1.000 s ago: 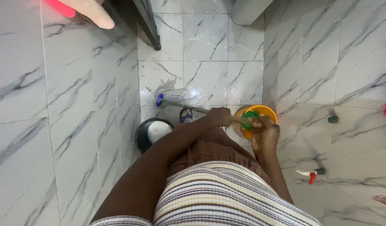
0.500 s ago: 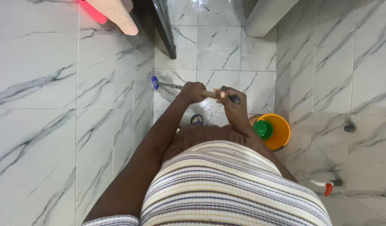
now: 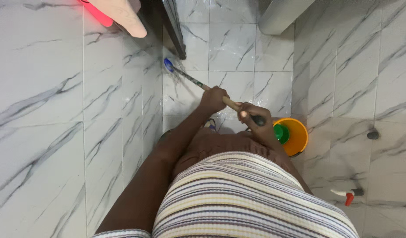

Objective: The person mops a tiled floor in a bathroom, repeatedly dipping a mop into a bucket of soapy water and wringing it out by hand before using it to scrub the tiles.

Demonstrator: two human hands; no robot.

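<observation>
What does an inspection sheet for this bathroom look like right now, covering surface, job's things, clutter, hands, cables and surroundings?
Surface: marble-look tile floor, wet sheen near the mop.
Job's things: mop, blue head in the floor corner by the left wall, wooden handle running back to both hands.
Clutter: orange bucket with green cup inside; white sprayer with red tip by the right wall.
Hands: left hand and right hand each have a grip on the handle, right nearer its end.
Cables: nothing seen.
Surroundings: tiled walls, dark door frame, white fixture at top.
</observation>
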